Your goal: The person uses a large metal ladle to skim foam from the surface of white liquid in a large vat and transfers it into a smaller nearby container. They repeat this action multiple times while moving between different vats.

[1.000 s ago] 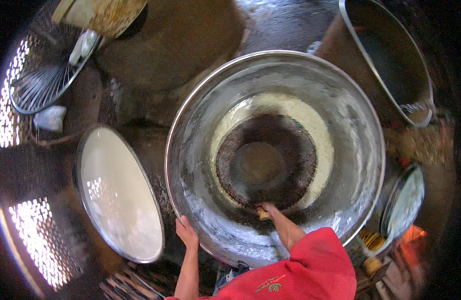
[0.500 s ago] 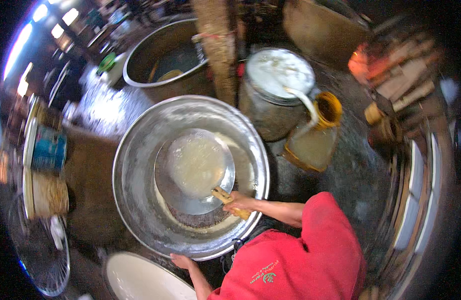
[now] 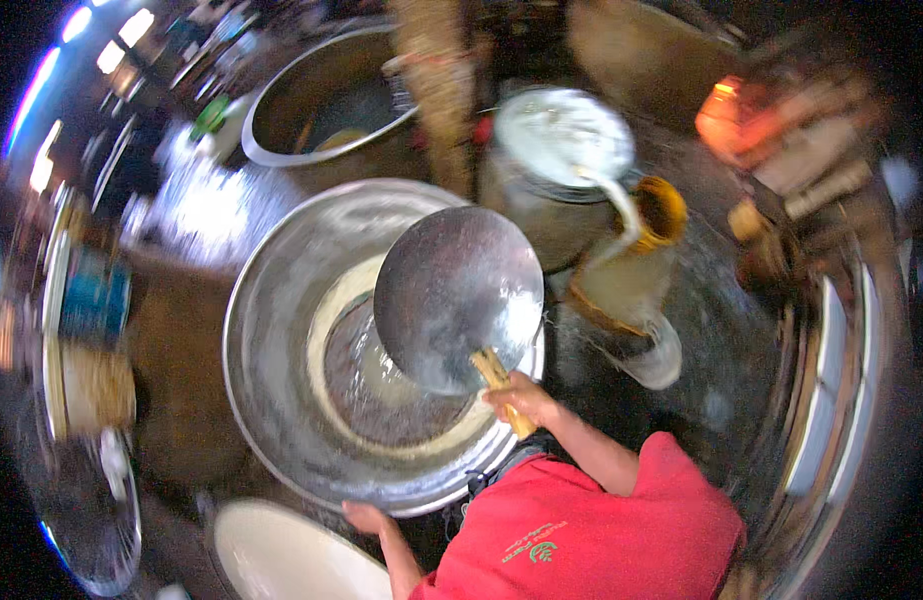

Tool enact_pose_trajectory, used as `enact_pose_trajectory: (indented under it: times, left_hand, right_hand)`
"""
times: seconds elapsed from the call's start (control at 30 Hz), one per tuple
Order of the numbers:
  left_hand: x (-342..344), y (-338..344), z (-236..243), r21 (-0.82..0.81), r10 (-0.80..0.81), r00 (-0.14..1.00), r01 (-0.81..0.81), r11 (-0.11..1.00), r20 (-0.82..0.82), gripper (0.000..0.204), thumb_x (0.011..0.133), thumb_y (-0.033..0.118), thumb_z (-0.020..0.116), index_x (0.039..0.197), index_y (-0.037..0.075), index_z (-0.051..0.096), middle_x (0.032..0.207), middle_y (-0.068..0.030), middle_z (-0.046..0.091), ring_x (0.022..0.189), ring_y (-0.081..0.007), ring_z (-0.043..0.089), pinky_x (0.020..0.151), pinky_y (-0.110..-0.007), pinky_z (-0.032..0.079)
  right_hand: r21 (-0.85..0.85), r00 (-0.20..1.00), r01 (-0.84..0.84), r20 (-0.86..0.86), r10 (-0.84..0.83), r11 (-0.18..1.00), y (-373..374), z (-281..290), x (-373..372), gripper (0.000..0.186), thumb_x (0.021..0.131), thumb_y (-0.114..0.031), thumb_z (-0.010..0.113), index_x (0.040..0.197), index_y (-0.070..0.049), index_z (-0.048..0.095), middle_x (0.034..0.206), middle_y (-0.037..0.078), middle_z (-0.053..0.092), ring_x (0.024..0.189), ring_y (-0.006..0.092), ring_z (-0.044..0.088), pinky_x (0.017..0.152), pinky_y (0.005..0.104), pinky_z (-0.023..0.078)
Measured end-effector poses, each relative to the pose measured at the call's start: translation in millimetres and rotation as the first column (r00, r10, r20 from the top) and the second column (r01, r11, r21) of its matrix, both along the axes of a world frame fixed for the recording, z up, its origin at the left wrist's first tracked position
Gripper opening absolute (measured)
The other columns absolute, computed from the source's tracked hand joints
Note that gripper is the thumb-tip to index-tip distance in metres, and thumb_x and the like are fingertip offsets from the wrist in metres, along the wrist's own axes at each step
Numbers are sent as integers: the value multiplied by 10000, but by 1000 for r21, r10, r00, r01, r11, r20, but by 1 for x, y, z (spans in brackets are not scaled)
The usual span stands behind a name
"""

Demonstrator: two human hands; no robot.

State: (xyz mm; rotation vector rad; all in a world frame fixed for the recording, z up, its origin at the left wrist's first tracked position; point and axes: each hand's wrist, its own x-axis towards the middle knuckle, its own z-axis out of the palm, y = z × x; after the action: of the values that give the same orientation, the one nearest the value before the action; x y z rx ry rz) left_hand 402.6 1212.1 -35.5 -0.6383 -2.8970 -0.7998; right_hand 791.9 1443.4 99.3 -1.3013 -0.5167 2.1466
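A large round metal scoop (image 3: 457, 300) with a short wooden handle is in my right hand (image 3: 526, 402). My fingers wrap round the handle, and the scoop's bowl is tilted over the right side of a wide metal basin (image 3: 266, 330). Shallow liquid (image 3: 381, 385) lies in the basin's bottom, ringed by a pale band. A whitish, blurred splash (image 3: 659, 355) shows to the right of the basin. Beside the basin's near rim is my left hand (image 3: 366, 517), fingers stretched out and holding nothing; whether it touches the rim is unclear.
A large pot (image 3: 271, 145) and a wooden post (image 3: 433, 100) stand beyond the basin. At right are a lidded metal can (image 3: 561, 140), a yellow cut-open container (image 3: 661, 210) and a fire (image 3: 721, 115) with firewood. A cream oval tub (image 3: 281, 555) lies near left.
The scoop, which held pale liquid low in the basin, has risen and swung right, tilted and emptied. A whitish splash has appeared at right. My left hand has stayed almost in place.
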Motion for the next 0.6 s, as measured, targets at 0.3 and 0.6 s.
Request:
enact_pose_trajectory:
  times: [0.3,0.6]
  left_hand:
    - [32,55,62,-34,254,947,-253,967,195,512,1009,355,368,1003,-134,520,944,-342,569,869,-502,518,771,-508,399]
    - [33,75,78,-109,426,861,-412,904,278,497,1006,358,388,1005,-126,503,883,-298,569,788,-423,523,740,-478,407]
  right_hand:
    - [134,221,-739,974,50,661,218,-231,-98,403,716,-80,654,1056,78,506,819,240,638,730,384,653,632,451,532]
    - [-224,-41,-894,903,427,388,301,-328,-134,647,755,-153,681,1309,6,387,1099,238,612,966,404,621,749,475,522]
